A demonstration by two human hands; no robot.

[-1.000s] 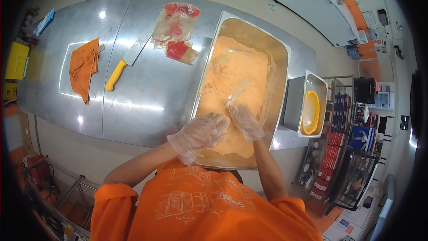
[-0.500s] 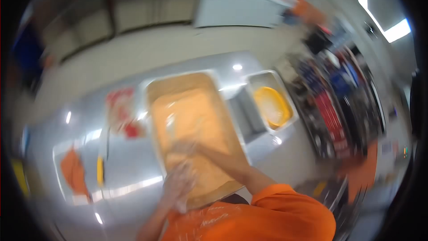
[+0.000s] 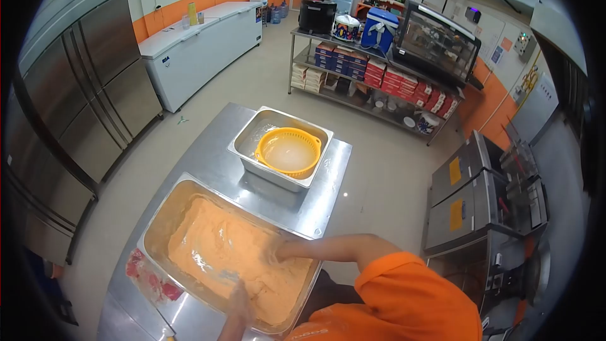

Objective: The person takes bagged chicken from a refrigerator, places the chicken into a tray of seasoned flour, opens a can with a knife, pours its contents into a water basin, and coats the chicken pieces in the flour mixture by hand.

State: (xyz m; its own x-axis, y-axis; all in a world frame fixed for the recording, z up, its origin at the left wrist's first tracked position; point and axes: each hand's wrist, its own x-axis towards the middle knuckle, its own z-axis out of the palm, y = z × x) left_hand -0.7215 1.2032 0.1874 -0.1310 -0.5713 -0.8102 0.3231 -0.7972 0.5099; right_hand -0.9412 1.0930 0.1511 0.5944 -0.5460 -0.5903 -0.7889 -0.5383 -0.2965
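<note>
A deep steel pan (image 3: 154, 224) holds a bed of orange-tinted, flour-like powder (image 3: 205, 230). My right hand (image 3: 276, 251) reaches into the right part of the powder. Its fingers are blurred and partly sunk in it. Nearer to me, my left hand (image 3: 238, 303) is at the pan's near side, over the powder, with its fingers smeared by motion. Pale lumps or streaks show in the powder near the left fingertips; what they are cannot be made out. Whether either hand grips anything is hidden.
Beyond the pan, a smaller steel pan (image 3: 298, 183) holds a yellow basket (image 3: 260, 151) in cloudy liquid. A red-and-clear plastic wrapper (image 3: 148, 278) lies left of the large pan on the steel table (image 3: 218, 145). A loaded shelf rack (image 3: 372, 104) and chest freezers (image 3: 196, 57) stand behind.
My view has turned and lifted, showing more of the room. My hands have moved apart: the right lies farther right in the powder, the left stays at the near side.
</note>
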